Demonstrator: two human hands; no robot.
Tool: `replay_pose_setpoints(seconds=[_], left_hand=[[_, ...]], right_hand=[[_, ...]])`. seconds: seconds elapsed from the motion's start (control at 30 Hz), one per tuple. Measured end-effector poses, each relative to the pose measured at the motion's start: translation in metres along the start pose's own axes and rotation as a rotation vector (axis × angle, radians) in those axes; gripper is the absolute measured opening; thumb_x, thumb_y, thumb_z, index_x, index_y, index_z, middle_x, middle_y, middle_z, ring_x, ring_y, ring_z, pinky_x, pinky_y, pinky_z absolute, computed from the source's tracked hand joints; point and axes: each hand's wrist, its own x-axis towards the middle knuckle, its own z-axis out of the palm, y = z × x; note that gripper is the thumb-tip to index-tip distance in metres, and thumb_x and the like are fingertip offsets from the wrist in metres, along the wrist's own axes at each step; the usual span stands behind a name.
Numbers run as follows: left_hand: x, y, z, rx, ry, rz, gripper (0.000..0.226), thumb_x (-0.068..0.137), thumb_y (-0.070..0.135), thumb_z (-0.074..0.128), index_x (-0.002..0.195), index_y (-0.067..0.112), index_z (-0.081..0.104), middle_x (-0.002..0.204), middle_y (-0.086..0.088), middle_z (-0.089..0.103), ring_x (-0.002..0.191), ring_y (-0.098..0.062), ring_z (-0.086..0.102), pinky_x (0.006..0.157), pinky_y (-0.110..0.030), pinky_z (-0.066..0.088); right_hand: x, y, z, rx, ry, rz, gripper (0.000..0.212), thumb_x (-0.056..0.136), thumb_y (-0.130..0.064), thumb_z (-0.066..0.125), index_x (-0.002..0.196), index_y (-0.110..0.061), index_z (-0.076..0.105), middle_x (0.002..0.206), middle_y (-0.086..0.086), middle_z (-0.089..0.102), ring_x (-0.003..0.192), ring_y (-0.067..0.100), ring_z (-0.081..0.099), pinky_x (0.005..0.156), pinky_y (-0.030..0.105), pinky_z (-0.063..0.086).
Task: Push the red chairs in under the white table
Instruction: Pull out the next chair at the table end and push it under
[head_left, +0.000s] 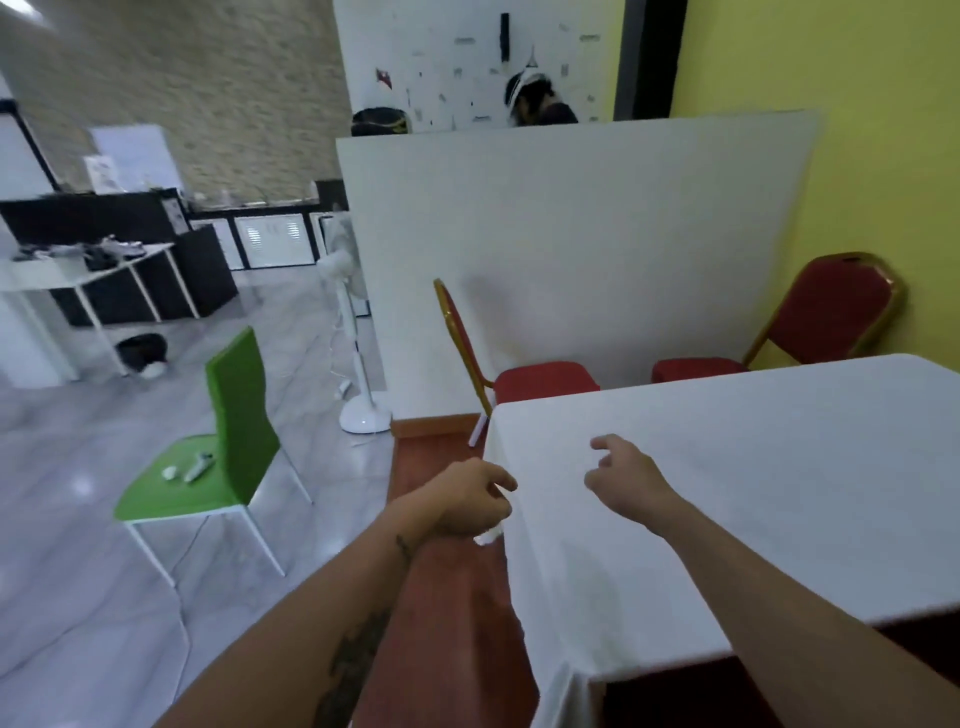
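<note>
Head view, as I read it from my remote station: both bare hands hung loosely curled and grasping nothing, the left hand (470, 499) off the near-left corner of the white cloth-covered table (779, 467), the right hand (626, 480) above its top. Two red padded chairs with gold-coloured metal frames stood at the far side of the table. The left red chair (540, 379) sat side-on at the far-left corner, its backrest toward the aisle; the right red chair (831, 317) stood angled near the yellow wall (857, 130), its seat front just at the table edge. Neither looked tucked in. I judged them stiff and moderately light, likely to slide on the reddish carpet (441, 597) with some drag. The gold top rail of each backrest seemed the best hold, pushed low and level so the legs did not catch the hanging cloth.
</note>
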Motion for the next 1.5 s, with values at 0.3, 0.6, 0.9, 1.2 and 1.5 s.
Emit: replay_pose_setpoints(seconds=[0.3, 0.6, 0.9, 1.2, 1.5], left_hand=[[0.127, -0.072, -0.129, 0.079, 0.133, -0.060, 0.036, 0.094, 0.006, 0.055, 0.129, 0.011, 0.065, 0.128, -0.008, 0.067, 0.112, -0.022, 0.065, 0.091, -0.029, 0.055], [0.260, -0.146, -0.218, 0.051, 0.167, -0.069, 0.043, 0.091, 0.012, 0.051, 0.131, 0.016, 0.065, 0.133, -0.005, 0.065, 0.117, -0.022, 0.062, 0.103, -0.035, 0.050], [0.421, -0.246, -0.292, 0.134, 0.218, 0.032, 0.051, 0.096, 0.028, 0.053, 0.146, 0.023, 0.047, 0.146, -0.002, 0.053, 0.131, -0.022, 0.050, 0.109, -0.036, 0.042], [0.564, -0.283, -0.354, 0.434, 0.197, 0.128, 0.075, 0.088, 0.022, 0.056, 0.156, 0.028, 0.025, 0.162, -0.006, 0.026, 0.144, -0.030, 0.028, 0.113, -0.046, 0.034], [0.687, -0.296, -0.397, 0.641, 0.128, 0.158, 0.087, 0.085, 0.015, 0.062, 0.158, 0.026, 0.015, 0.166, -0.010, 0.011, 0.150, -0.034, 0.014, 0.119, -0.051, 0.023]], right_hand=[[0.190, -0.079, 0.075, 0.049, -0.092, -0.016, 0.056, 0.093, -0.011, 0.055, 0.149, -0.015, 0.045, 0.127, 0.010, 0.058, 0.096, 0.020, 0.063, 0.064, 0.023, 0.047], [0.331, -0.151, 0.108, -0.080, -0.125, -0.057, 0.047, 0.088, -0.005, 0.057, 0.135, -0.012, 0.057, 0.095, -0.005, 0.059, 0.086, 0.011, 0.059, 0.066, 0.025, 0.049], [0.474, -0.210, 0.160, -0.175, -0.092, 0.001, 0.065, 0.088, -0.011, 0.059, 0.152, -0.014, 0.045, 0.143, 0.011, 0.056, 0.123, 0.025, 0.055, 0.091, 0.031, 0.048], [0.588, -0.247, 0.199, -0.194, -0.075, 0.078, 0.063, 0.090, -0.016, 0.058, 0.151, -0.016, 0.043, 0.147, 0.011, 0.049, 0.130, 0.029, 0.052, 0.102, 0.039, 0.051], [0.716, -0.269, 0.227, -0.184, -0.153, 0.089, 0.036, 0.082, -0.017, 0.061, 0.117, -0.023, 0.057, 0.112, 0.002, 0.060, 0.103, 0.022, 0.062, 0.082, 0.036, 0.058]])
